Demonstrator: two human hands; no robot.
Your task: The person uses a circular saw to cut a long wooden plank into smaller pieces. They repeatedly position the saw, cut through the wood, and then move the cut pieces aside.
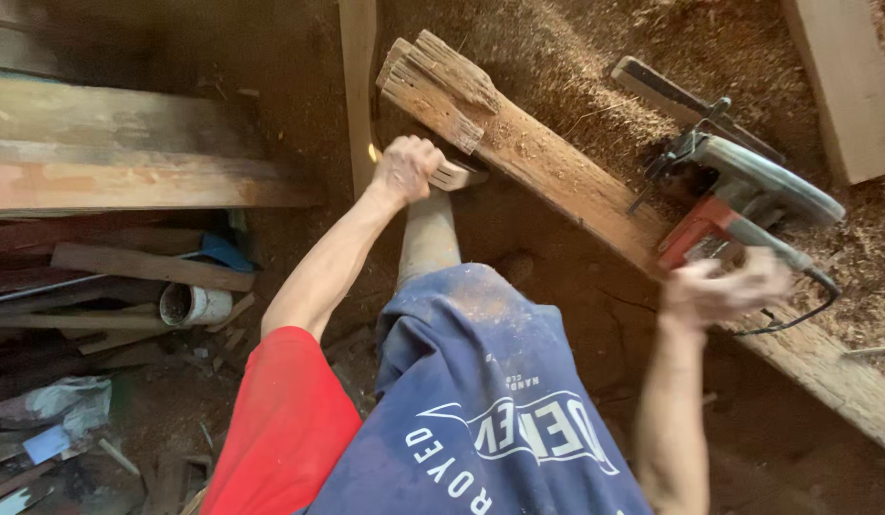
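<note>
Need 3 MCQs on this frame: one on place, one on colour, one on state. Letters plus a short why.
1. Where does the circular saw rest?
A) on the long plank
B) on the person's lap
C) on the left lumber stack

2. Colour of the saw's motor body?
A) yellow
B) red-orange
C) blue

3. State of the right hand?
A) sharp and flat on the ground
B) motion-blurred beside the saw's rear handle
C) holding the white pipe

Answers:
1 A, it sits on the long plank.
2 B, red-orange shows below the grey guard.
3 B, it is smeared at the handle; the left hand is sharp.
</note>
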